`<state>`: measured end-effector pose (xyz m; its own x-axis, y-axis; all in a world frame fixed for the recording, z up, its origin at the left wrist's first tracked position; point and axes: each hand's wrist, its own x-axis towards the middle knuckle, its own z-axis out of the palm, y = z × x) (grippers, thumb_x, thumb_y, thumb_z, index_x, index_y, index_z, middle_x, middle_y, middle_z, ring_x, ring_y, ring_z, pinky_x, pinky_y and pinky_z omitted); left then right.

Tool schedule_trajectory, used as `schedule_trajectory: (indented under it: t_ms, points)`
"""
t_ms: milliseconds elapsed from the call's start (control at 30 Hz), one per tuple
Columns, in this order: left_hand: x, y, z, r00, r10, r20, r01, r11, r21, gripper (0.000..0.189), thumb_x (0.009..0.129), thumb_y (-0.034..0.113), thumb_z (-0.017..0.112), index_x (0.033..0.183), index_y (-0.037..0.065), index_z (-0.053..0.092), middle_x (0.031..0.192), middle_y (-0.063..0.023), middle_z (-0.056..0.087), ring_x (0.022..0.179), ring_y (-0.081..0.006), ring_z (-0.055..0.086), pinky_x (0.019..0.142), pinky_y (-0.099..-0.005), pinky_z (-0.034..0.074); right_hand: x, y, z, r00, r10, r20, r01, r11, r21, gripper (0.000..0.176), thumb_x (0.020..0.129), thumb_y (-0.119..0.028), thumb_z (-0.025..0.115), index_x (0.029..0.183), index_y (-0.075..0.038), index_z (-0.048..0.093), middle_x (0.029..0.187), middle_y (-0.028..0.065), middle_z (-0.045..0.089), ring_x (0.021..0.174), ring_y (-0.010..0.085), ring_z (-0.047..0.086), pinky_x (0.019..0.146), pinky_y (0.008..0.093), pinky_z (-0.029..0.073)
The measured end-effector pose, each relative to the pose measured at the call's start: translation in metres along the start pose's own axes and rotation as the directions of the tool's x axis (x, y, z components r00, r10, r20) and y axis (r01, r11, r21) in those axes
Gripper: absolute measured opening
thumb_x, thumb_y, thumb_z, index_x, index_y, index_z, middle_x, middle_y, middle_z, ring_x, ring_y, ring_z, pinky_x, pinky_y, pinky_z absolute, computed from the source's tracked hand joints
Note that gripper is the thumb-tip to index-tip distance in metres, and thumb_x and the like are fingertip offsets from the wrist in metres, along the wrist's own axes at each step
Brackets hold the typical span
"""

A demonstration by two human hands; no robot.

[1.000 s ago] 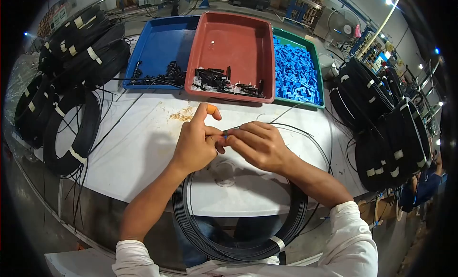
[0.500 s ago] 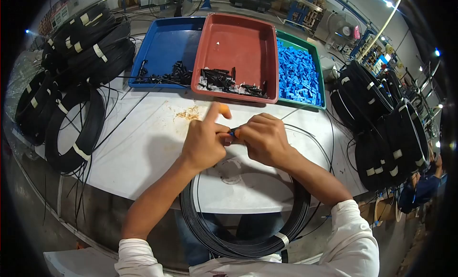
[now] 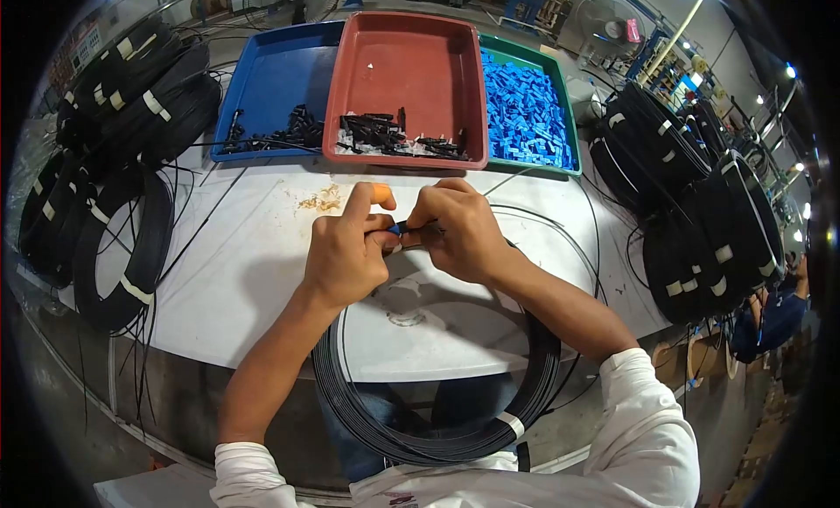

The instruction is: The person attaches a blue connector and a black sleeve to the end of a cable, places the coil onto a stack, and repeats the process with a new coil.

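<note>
Across a cluttered workshop floor, a white surface is set out in front of the wearer, its near edge curved by the lens. Over its middle, the two hands are brought close together. By the left hand, a small blue piece is pinched between thumb and fingers, while an orange covering is worn on a raised, bent finger. By the right hand, its fingers curled closed, a dark cable end is gripped just beside the blue piece; whether the two are joined cannot be told, as the contact is hidden by the fingers.

Below the hands, a large black cable coil is laid partly on the surface and partly over the wearer's lap, bound with a white band. Brown crumbs are scattered beyond the left hand.

Farther out, three trays are lined up: a blue tray and a red tray, each partly filled with black parts, and a green tray heaped with blue pieces. The red tray is overlapped onto its neighbours. Taped black coils are stacked at the left and right, and a fan is seen behind.
</note>
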<state>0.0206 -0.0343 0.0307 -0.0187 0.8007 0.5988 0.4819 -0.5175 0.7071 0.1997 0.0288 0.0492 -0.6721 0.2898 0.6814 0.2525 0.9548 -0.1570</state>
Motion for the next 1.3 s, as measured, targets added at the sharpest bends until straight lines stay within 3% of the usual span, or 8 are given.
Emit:
schedule_trajectory:
  t_ms: [333,600,667,833,900,1067,1133,1300]
  points:
    - [0.006,0.002,-0.011,0.842,-0.433,0.321,0.537,0.725,-0.431,0.036,0.084,-0.015,0.052,0.11,0.007,0.041,0.064,-0.0093,0.067,0.055,-0.0126,0.065,0.047,-0.0237,0.048,-0.002,0.003,-0.006,0.899,-0.435,-0.058,0.391,0.854,-0.343,0.01,0.073,-0.003,0.068,0.074,-0.011,0.061,0.078,0.0013,0.069,0.08,0.0176,0.062,0.089,0.0423,0.05]
    - [-0.002,0.003,-0.002,0.967,0.255,-0.013,-0.251,0.958,0.138,0.033,0.081,-0.013,0.059,0.107,0.002,0.046,0.066,-0.0087,0.068,0.063,-0.0185,0.072,0.052,-0.025,0.052,-0.01,0.003,-0.002,0.999,-0.051,0.004,0.05,0.989,0.138,0.02,0.066,-0.001,0.075,0.078,-0.01,0.061,0.073,0.0042,0.064,0.075,0.023,0.062,0.084,0.0388,0.048]
    - [0.003,0.01,-0.009,0.929,-0.303,0.213,0.348,0.91,-0.225,0.035,0.084,-0.013,0.057,0.11,0.004,0.041,0.067,-0.0108,0.067,0.054,-0.0149,0.066,0.047,-0.0253,0.049,-0.008,0.001,0.0,0.954,-0.28,-0.106,0.258,0.949,-0.183,0.016,0.069,-0.006,0.074,0.077,-0.01,0.061,0.078,0.0027,0.067,0.075,0.0193,0.061,0.083,0.0374,0.049]
    - [0.002,0.0,-0.009,0.9,-0.367,0.236,0.432,0.828,-0.359,0.035,0.08,-0.013,0.057,0.109,0.003,0.046,0.068,-0.0128,0.069,0.059,-0.0194,0.071,0.051,-0.0275,0.052,-0.004,-0.003,-0.001,0.946,-0.321,-0.049,0.298,0.918,-0.263,0.016,0.069,-0.007,0.074,0.074,-0.009,0.059,0.078,0.002,0.068,0.072,0.0185,0.062,0.086,0.039,0.05]
    - [-0.006,0.0,-0.002,0.982,0.188,0.008,-0.188,0.975,0.117,0.033,0.078,-0.012,0.061,0.106,0.004,0.05,0.071,-0.0093,0.069,0.061,-0.021,0.072,0.053,-0.0288,0.054,-0.007,0.0,0.002,0.989,-0.147,-0.027,0.144,0.984,-0.107,0.018,0.068,-0.004,0.075,0.073,-0.009,0.059,0.075,0.0023,0.067,0.07,0.0195,0.062,0.087,0.0392,0.05]
    - [-0.006,0.007,-0.008,0.965,0.248,0.085,-0.26,0.943,0.207,0.029,0.08,-0.015,0.056,0.104,0.001,0.05,0.08,-0.0132,0.072,0.069,-0.0221,0.074,0.058,-0.0291,0.058,-0.012,0.008,0.001,0.99,-0.102,-0.093,0.117,0.979,0.168,0.021,0.065,0.002,0.076,0.075,-0.01,0.061,0.071,0.0011,0.065,0.068,0.021,0.061,0.085,0.0378,0.048]
    - [0.0,0.009,-0.008,0.962,-0.247,0.117,0.266,0.944,-0.194,0.031,0.084,-0.012,0.061,0.107,0.002,0.046,0.074,-0.013,0.071,0.059,-0.0175,0.07,0.051,-0.0262,0.054,-0.01,0.005,0.0,0.98,-0.156,-0.124,0.165,0.984,0.067,0.019,0.066,0.0,0.075,0.076,-0.01,0.062,0.074,-0.0002,0.067,0.071,0.0185,0.062,0.081,0.0372,0.048]
    - [0.004,0.0,-0.013,0.861,-0.439,0.257,0.509,0.761,-0.403,0.033,0.081,-0.011,0.061,0.107,0.004,0.046,0.069,-0.0139,0.071,0.055,-0.0181,0.069,0.05,-0.0258,0.05,-0.009,0.003,0.003,0.938,-0.309,-0.158,0.262,0.928,-0.263,0.014,0.066,-0.003,0.07,0.074,-0.011,0.062,0.079,-0.0007,0.07,0.075,0.0152,0.063,0.081,0.0369,0.049]
